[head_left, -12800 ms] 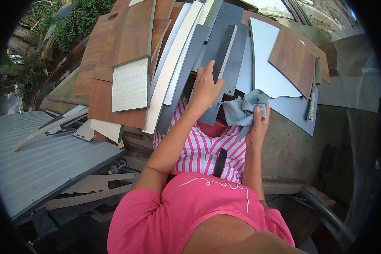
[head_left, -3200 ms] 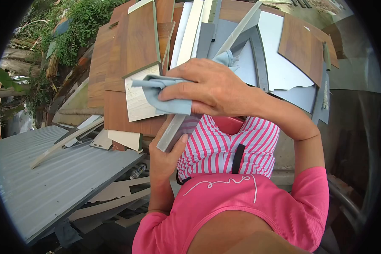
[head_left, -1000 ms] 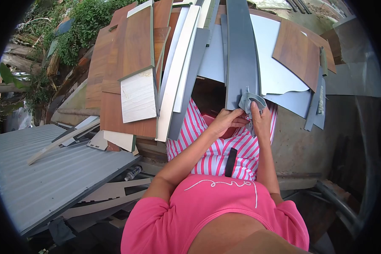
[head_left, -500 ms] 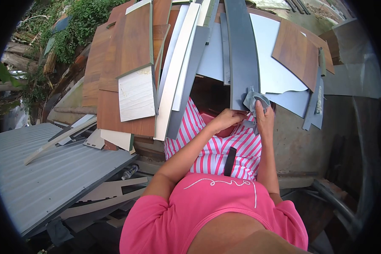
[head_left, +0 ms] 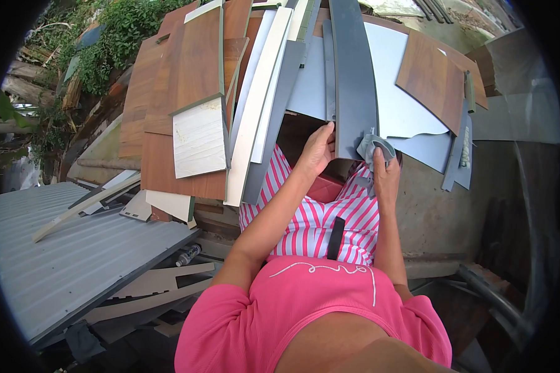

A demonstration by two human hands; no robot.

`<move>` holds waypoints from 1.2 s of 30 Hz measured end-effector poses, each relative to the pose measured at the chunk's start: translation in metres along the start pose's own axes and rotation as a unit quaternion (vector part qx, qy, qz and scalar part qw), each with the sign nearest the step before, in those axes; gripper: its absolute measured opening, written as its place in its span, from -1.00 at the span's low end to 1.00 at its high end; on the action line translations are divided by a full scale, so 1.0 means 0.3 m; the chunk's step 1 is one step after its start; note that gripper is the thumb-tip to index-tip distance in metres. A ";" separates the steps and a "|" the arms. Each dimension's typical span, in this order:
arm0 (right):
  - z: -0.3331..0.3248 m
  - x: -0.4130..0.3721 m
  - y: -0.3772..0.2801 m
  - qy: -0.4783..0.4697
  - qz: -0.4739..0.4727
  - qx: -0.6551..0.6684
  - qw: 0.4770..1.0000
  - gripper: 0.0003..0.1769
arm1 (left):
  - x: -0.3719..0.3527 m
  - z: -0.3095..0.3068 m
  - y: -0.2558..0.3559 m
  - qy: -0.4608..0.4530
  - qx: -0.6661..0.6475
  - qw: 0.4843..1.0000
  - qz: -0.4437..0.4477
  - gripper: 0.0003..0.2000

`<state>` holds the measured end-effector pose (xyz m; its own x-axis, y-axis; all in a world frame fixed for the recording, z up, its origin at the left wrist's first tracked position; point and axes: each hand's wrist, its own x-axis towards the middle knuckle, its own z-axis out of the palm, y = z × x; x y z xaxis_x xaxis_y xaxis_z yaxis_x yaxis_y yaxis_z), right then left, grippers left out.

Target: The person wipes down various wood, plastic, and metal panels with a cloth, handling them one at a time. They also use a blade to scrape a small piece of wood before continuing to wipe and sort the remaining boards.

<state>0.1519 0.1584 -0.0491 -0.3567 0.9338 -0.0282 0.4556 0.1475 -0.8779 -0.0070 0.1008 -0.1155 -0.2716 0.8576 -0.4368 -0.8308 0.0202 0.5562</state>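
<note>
A long dark grey board (head_left: 354,81) lies lengthwise away from me, its near end above my lap. My left hand (head_left: 319,149) is at its left edge near that end, thumb uppermost and fingers curled, partly hidden against the edge. My right hand (head_left: 386,177) pinches a crumpled grey cloth (head_left: 372,147) at the board's near right corner. The cloth touches the board there. Below the board's end, a dark gap and a red seat-like surface (head_left: 325,188) show between my striped trouser legs.
Wood-grain panels (head_left: 199,62) and white strips (head_left: 261,105) are piled to the left. A white sheet (head_left: 395,93) and a brown panel (head_left: 432,81) lie to the right. Corrugated metal (head_left: 87,242) with scraps is at lower left, near a small bottle (head_left: 188,254).
My left hand has moved up and left, from near the cloth to the board's left edge. My right hand keeps the cloth at the near right corner.
</note>
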 end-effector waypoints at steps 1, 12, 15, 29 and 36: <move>0.004 -0.007 0.014 0.000 0.001 0.000 1.000 -0.55 | -0.024 0.025 0.035 0.000 0.000 1.000 -0.001 -0.54; 0.006 -0.040 0.097 -0.039 0.238 0.308 0.920 -0.53 | -0.046 0.097 0.137 0.203 0.676 0.588 0.395 -0.58; 0.003 -0.034 0.101 -0.040 0.247 0.323 0.913 -0.51 | -0.001 0.082 0.151 0.149 0.754 0.488 0.414 -0.44; 0.008 -0.037 0.115 -0.054 0.250 0.351 0.901 -0.53 | 0.007 0.030 0.173 0.141 0.740 0.573 0.322 -0.54; 0.006 -0.038 0.112 -0.062 0.243 0.345 0.904 -0.52 | 0.102 0.044 0.140 0.150 0.720 0.548 0.397 -0.58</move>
<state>0.1696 0.1522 -0.0792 -0.3597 0.7829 -0.5076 -0.0192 -0.5502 -0.8348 -0.0437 0.1346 -0.0963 -0.5172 0.7708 0.3719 0.7952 0.2722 0.5418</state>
